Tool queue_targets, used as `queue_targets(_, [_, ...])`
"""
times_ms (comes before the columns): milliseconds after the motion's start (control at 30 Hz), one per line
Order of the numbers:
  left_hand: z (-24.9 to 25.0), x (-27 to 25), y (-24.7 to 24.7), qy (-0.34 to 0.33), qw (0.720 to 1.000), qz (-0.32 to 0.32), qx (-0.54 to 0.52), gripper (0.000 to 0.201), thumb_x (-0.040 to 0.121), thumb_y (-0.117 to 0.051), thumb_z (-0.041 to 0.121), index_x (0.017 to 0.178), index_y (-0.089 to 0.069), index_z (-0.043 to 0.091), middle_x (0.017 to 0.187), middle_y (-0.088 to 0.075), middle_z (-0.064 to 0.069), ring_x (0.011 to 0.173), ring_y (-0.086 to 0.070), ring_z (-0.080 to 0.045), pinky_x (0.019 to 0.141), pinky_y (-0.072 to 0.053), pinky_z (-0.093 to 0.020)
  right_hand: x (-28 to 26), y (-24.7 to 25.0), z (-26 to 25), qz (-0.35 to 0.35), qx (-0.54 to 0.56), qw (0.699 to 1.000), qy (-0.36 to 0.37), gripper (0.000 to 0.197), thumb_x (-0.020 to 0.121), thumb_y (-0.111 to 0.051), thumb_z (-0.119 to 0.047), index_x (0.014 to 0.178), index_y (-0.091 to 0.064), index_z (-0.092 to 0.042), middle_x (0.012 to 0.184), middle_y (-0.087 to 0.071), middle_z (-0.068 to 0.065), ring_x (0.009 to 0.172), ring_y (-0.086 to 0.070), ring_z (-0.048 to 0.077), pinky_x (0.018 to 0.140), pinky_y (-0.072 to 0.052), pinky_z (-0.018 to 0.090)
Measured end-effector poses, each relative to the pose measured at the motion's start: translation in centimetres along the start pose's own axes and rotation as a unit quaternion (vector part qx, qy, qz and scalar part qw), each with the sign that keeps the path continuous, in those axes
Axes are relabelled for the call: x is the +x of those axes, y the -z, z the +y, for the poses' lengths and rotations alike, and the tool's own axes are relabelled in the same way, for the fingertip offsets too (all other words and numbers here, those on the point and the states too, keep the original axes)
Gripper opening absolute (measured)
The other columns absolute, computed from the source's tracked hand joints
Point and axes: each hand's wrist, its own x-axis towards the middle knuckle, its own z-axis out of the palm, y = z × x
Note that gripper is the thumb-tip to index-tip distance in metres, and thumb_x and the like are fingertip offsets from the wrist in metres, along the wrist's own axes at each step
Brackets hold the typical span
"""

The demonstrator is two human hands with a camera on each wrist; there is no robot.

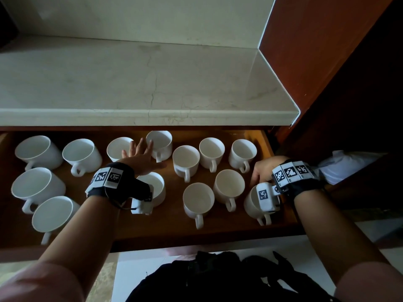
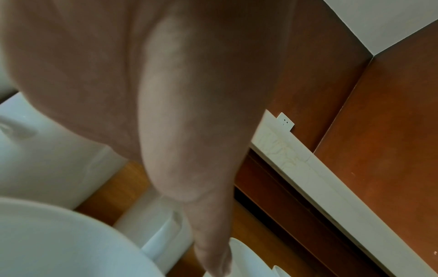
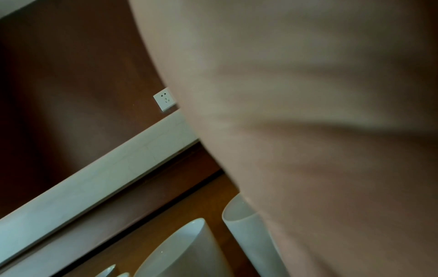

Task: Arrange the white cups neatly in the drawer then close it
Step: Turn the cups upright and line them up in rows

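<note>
Fourteen white cups (image 1: 186, 161) stand mouth-up on the floor of an open wooden drawer (image 1: 170, 223), pulled out beneath a pale marble worktop (image 1: 139, 83). The person's left hand (image 1: 139, 154) reaches in over the middle of the drawer with its fingers spread and straight; one fingertip touches the rim of the far cup (image 1: 160, 143) just beyond it, while another cup (image 1: 118, 148) sits just to the hand's left and a third (image 1: 153, 188) lies directly below the wrist, partly hidden by the wrist camera. The right hand (image 1: 265, 168) hangs at the drawer's right end, beside its side wall, fingers bent downward; whether it touches or holds anything cannot be told from these views. A cup (image 1: 254, 203) stands just under that wrist, its handle toward the person, and another (image 1: 228, 185) sits just to the hand's left. Five wider cups (image 1: 38, 152) are grouped well to the left of the left hand. Both wrist views are mostly filled by blurred palm.
</note>
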Motion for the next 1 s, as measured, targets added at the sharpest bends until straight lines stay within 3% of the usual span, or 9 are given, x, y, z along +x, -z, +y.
queue_targets(100, [-0.02, 0.02, -0.05, 0.000, 1.000, 0.000, 0.002, 0.098, 0.084, -0.043, 0.069, 0.149, 0.017, 0.028, 0.156, 0.025, -0.005, 0.143, 0.023, -0.030, 0.113, 0.009, -0.056, 0.21, -0.07, 0.01, -0.011, -0.004, 1.000, 0.012, 0.029, 0.089, -0.060, -0.017, 0.114, -0.069, -0.030, 0.088, -0.063, -0.019, 0.096, -0.062, 0.011, 0.082, -0.052, 0.024])
queue_targets(233, [-0.08, 0.01, -0.04, 0.001, 1.000, 0.001, 0.000, 0.098, 0.085, -0.044, 0.069, 0.150, 0.017, 0.028, 0.156, 0.025, -0.005, 0.143, 0.023, -0.030, 0.114, 0.009, -0.056, 0.13, 0.13, -0.13, -0.022, -0.002, 1.000, 0.021, 0.030, 0.092, -0.057, -0.015, 0.119, -0.067, -0.023, 0.112, -0.067, -0.005, 0.089, -0.059, 0.009, 0.066, -0.046, 0.016])
queue_targets(367, [-0.14, 0.05, 0.01, 0.003, 1.000, -0.002, 0.002, 0.098, 0.084, -0.043, 0.070, 0.149, 0.018, 0.028, 0.156, 0.025, -0.005, 0.143, 0.023, -0.030, 0.114, 0.009, -0.055, 0.43, -0.06, -0.23, -0.008, -0.020, 1.000, 0.010, 0.028, 0.090, -0.059, -0.020, 0.115, -0.069, -0.029, 0.113, -0.067, -0.008, 0.101, -0.062, 0.013, 0.088, -0.052, 0.026])
queue_targets(400, [-0.16, 0.06, 0.02, 0.004, 1.000, -0.002, 0.004, 0.098, 0.084, -0.043, 0.070, 0.149, 0.018, 0.028, 0.156, 0.025, -0.005, 0.143, 0.023, -0.030, 0.114, 0.009, -0.055, 0.46, -0.09, -0.22, -0.011, -0.021, 1.000, 0.009, 0.028, 0.090, -0.059, -0.020, 0.115, -0.068, -0.029, 0.112, -0.067, -0.009, 0.101, -0.062, 0.013, 0.088, -0.052, 0.027])
queue_targets(533, [-0.19, 0.10, 0.05, 0.006, 1.000, -0.003, 0.004, 0.098, 0.084, -0.043, 0.070, 0.149, 0.018, 0.029, 0.156, 0.025, -0.004, 0.143, 0.022, -0.030, 0.114, 0.009, -0.055, 0.32, 0.10, 0.01, -0.019, -0.017, 0.999, 0.021, 0.028, 0.092, -0.058, -0.017, 0.117, -0.067, -0.025, 0.111, -0.067, -0.006, 0.086, -0.061, 0.007, 0.069, -0.048, 0.016])
queue_targets(700, [-0.19, -0.02, 0.02, 0.006, 1.000, -0.001, 0.003, 0.097, 0.085, -0.043, 0.069, 0.149, 0.018, 0.029, 0.157, 0.024, -0.004, 0.144, 0.022, -0.030, 0.113, 0.009, -0.055, 0.77, 0.12, 0.10, -0.028, -0.020, 0.999, 0.019, 0.029, 0.092, -0.057, -0.016, 0.118, -0.067, -0.023, 0.115, -0.067, -0.001, 0.090, -0.061, 0.012, 0.072, -0.048, 0.018])
queue_targets(867, [-0.22, 0.07, 0.00, 0.006, 1.000, -0.006, 0.011, 0.098, 0.084, -0.043, 0.070, 0.149, 0.019, 0.029, 0.156, 0.025, -0.004, 0.144, 0.022, -0.030, 0.113, 0.009, -0.055, 0.60, -0.30, 0.23, 0.000, -0.037, 0.999, 0.006, 0.025, 0.092, -0.056, -0.026, 0.112, -0.069, -0.030, 0.095, -0.064, -0.011, 0.099, -0.062, 0.017, 0.086, -0.052, 0.028])
queue_targets(1000, [-0.50, 0.20, -0.02, 0.007, 1.000, -0.010, 0.010, 0.099, 0.084, -0.043, 0.071, 0.148, 0.020, 0.030, 0.156, 0.025, -0.003, 0.143, 0.022, -0.030, 0.113, 0.009, -0.056, 0.42, -0.33, 0.18, 0.010, -0.033, 0.999, 0.013, 0.026, 0.092, -0.056, -0.025, 0.112, -0.069, -0.033, 0.081, -0.058, -0.018, 0.092, -0.060, 0.013, 0.080, -0.050, 0.025])
